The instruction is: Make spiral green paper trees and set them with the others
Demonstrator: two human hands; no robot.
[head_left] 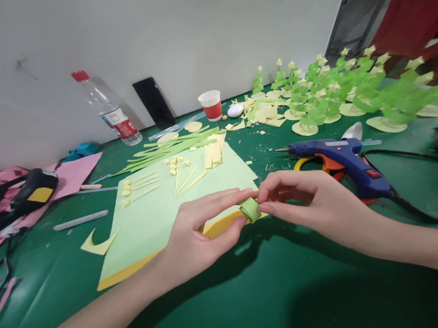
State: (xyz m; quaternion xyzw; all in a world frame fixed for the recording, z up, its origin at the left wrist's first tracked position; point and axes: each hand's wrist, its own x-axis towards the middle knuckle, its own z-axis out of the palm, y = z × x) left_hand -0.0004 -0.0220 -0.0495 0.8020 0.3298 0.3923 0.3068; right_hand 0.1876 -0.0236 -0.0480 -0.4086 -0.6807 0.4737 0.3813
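Between my two hands is a small coil of folded green paper strip [249, 210], held over the near edge of a pale green paper sheet [152, 233]. My left hand [204, 227] pinches it between thumb and fingers. From the other side, the thumb and fingertips of my right hand [299, 193] close on its right edge. On the sheet lie thin paper sticks with small pale tips [141, 188], several tiny pale folded pieces [174, 164], and a bundle of pale yellow strips [213, 152]. Long green paper strips [173, 148] lie along its far edge.
A blue glue gun [340, 150] with a black cord lies at right, over yellow-handled scissors [304, 163]. Green paper plants [322, 87] on round bases crowd the back right. A paper cup [211, 106], phone [155, 103] and plastic bottle [110, 111] stand near the wall.
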